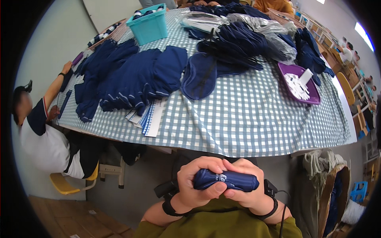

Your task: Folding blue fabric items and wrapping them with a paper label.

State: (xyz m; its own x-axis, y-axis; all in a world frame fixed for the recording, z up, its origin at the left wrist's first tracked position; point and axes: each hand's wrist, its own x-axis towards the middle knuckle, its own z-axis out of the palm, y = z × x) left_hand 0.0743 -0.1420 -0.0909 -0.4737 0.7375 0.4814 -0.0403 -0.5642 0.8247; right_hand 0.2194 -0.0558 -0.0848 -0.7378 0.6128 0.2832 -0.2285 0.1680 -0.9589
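Between my two hands is a tightly rolled bundle of navy fabric (243,181) with white print on it, held above my lap in front of the table edge. My left hand (185,183) wraps its left end, thumb pressed along the lower side. Around the right end closes my right hand (256,198), its thumb meeting the left one underneath. Closest on the table is a stack of white and blue paper strips (154,119), beside a spread pile of navy cloth pieces (131,77). A flat, rounded navy fabric piece (199,77) lies right of that pile.
The checkered tablecloth (238,123) also bears a teal basket (147,28) of dark rolls, clear plastic bags (279,45), and a purple tray (311,97) with small white pieces. A co-worker (43,135) sits at the left. A cloth-draped box (317,178) stands right of me.
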